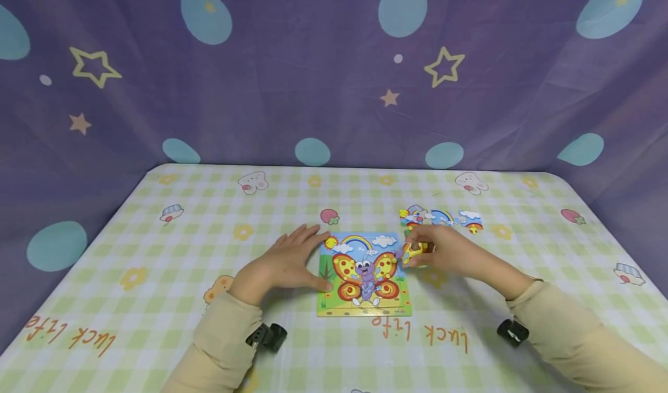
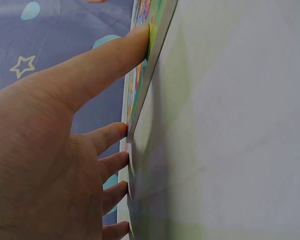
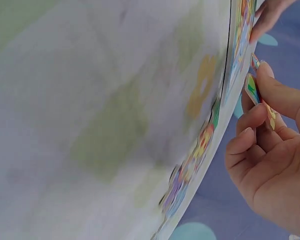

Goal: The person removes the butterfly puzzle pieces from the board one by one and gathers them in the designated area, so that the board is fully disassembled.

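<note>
A butterfly puzzle board (image 1: 360, 310) lies flat on the table, its picture a red and yellow butterfly under a rainbow. My left hand (image 1: 287, 262) rests at the board's left side, fingers spread. Its thumb touches the board's left edge, which the left wrist view shows close up beside the thumb (image 2: 110, 60). To the right of the board, my right hand (image 1: 443, 248) pinches a yellow and red puzzle piece (image 1: 413, 255) between thumb and curled fingers. In the right wrist view a green part of the puzzle piece (image 3: 252, 89) shows beside the thumb; the fingers hide much of it.
Behind my right hand lie several loose puzzle pieces, among them a sun piece (image 1: 410, 215), a rainbow piece (image 1: 443, 216) and a cloud piece (image 1: 471, 219). A checked cloth (image 1: 156, 254) covers the table. A purple curtain (image 1: 313, 80) hangs behind its far edge.
</note>
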The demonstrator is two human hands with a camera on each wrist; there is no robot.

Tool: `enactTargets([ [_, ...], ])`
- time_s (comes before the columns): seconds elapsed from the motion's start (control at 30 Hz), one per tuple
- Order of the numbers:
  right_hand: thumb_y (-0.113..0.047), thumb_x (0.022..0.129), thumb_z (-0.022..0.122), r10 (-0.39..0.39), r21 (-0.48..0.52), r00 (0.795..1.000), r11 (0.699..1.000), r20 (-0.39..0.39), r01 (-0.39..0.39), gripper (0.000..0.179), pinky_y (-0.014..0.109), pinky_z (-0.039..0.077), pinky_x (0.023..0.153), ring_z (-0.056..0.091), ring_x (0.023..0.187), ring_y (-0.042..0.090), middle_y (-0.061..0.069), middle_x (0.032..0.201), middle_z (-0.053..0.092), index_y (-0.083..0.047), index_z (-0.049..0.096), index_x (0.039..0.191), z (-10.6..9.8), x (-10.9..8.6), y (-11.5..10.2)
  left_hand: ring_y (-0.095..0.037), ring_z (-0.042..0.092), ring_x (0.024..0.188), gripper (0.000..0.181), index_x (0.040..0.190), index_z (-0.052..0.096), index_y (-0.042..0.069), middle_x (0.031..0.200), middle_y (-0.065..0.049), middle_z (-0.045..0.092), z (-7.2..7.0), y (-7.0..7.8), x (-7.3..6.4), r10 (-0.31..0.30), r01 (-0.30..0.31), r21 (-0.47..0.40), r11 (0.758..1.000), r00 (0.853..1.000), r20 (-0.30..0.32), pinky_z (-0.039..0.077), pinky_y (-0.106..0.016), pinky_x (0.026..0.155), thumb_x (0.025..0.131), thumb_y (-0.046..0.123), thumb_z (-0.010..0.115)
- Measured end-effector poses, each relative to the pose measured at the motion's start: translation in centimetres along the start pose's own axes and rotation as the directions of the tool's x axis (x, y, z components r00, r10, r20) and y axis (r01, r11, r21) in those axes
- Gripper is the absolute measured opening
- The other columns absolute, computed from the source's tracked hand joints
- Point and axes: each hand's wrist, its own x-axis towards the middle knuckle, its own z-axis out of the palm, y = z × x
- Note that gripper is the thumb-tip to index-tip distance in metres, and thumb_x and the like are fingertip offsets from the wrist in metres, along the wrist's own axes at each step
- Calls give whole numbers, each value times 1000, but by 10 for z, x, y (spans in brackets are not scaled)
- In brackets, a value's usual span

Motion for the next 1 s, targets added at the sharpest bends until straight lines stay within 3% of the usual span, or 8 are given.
enactTargets([
  [0.13, -15, 82, 81, 1, 4, 1000, 1000, -26, -1, 21, 45, 54, 87, 66, 107, 35, 3, 103, 69, -11, 66, 97, -8, -8, 7, -35, 8, 150, 104, 157, 28, 15, 164, -12, 16, 0, 1, 0, 2, -2, 3, 1000, 1000, -1, 8, -58, 120, 75, 52, 80],
  [0.2, -14, 83, 80, 10, 3, 999, 1000, -35, -10, 21, 43, 55, 82, 66, 100, 33, 5, 104, 69, -10, 67, 98, -13, -12, 11, -35, 8, 150, 104, 157, 28, 15, 164, -12, 16, 0, 0, 0, 2, -2, 3, 1000, 1000, -1, 7, -58, 120, 75, 52, 80],
  [0.37, -17, 85, 78, 26, -32, 997, 999, -68, -29, 20, 32, 49, 68, 58, 81, 16, 3, 102, 68, -10, 67, 100, -22, -21, 23, -33, 6, 151, 103, 157, 28, 16, 164, -11, 15, 0, 0, 1, -2, 2, 6, 1000, 1000, -1, 6, -57, 120, 76, 51, 80],
  [0.47, -17, 87, 76, 60, -46, 994, 997, -87, -64, 16, 29, 46, 66, 53, 77, 13, 1, 98, 67, -10, 68, 99, -27, -26, 30, -33, 6, 151, 103, 157, 28, 16, 165, -10, 15, 1, -1, 2, -2, 2, 7, 1000, 1000, 0, 6, -57, 120, 76, 51, 80],
  [0.63, -15, 93, 70, 161, -50, 983, 985, -91, -166, 10, 30, 45, 66, 54, 77, 15, -2, 90, 66, -10, 68, 102, -35, -34, 41, -34, 6, 151, 104, 157, 28, 15, 164, -11, 15, 0, -1, 2, 5, -5, -3, 1000, 1000, 2, 6, -58, 120, 76, 51, 80],
  [0.83, -14, 96, 65, 196, -56, 975, 978, -109, -202, 12, 36, 50, 73, 61, 87, 19, 0, 95, 70, -8, 69, 106, -46, -41, 54, -32, 3, 151, 105, 158, 27, 18, 165, -9, 12, 2, -2, 3, -1, 1, 7, 1000, 1000, 10, 4, -56, 120, 75, 53, 80],
  [1.0, -17, 96, 66, 228, -79, 967, 968, -115, -238, 18, 36, 51, 70, 62, 88, 21, 6, 99, 71, -5, 69, 109, -52, -45, 67, -31, 3, 151, 105, 158, 26, 18, 165, -9, 12, 3, -4, 4, 2, -2, 3, 1000, 1000, 7, 4, -55, 120, 75, 53, 80],
])
